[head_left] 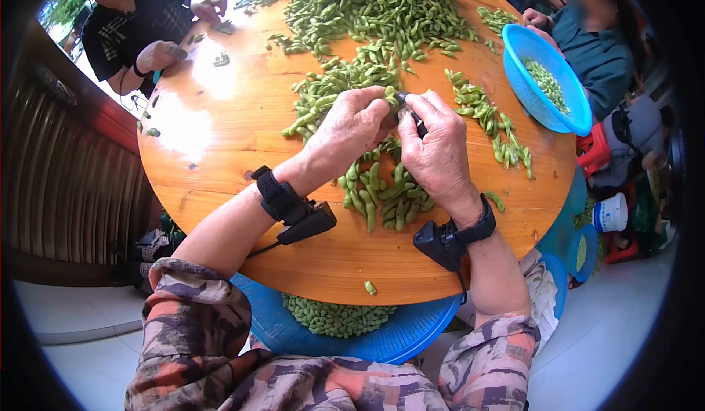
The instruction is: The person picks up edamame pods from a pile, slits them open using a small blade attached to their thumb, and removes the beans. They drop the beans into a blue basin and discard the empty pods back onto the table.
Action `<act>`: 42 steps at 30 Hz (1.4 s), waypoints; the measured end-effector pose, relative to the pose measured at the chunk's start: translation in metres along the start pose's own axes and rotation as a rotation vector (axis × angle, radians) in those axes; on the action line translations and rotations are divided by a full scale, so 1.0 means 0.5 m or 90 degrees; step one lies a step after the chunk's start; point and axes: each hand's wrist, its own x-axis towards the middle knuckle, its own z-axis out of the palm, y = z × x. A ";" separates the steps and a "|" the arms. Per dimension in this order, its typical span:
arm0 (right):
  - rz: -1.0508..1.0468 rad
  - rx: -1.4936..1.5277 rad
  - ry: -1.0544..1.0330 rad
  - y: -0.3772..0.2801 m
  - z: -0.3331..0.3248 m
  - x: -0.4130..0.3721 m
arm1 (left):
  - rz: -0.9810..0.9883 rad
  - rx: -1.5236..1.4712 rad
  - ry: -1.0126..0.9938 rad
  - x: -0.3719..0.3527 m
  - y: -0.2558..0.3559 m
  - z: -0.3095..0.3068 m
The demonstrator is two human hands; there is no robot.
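Observation:
My left hand (352,121) is closed, pinching a green soybean pod (390,93) between thumb and fingers. Close against it, my right hand (438,146) grips a small black-handled tool (420,125); its working end is at the pod and too hidden to name. Both hands are above the round wooden table, over loose soybean pods (385,194). A big heap of pods (367,7) lies beyond them. Below the table's near edge, in front of my body, a blue basin (429,330) holds shelled green beans (338,315).
A blue basket (576,117) with shelled beans stands at the table's right edge beside a person in teal (598,58). Another person (150,14) works at the far left. Loose pods (496,128) lie right of my hands. A white bucket (609,213) stands at right.

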 end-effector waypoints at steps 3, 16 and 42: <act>-0.018 -0.004 -0.014 -0.002 0.002 -0.003 | 0.030 0.081 0.058 -0.012 -0.001 0.008; 0.105 -0.344 -0.022 0.117 -0.108 0.039 | 0.068 0.170 -0.366 -0.088 0.056 -0.004; 0.384 0.402 -0.238 0.009 -0.072 0.032 | 0.109 0.152 -0.081 0.006 0.009 -0.064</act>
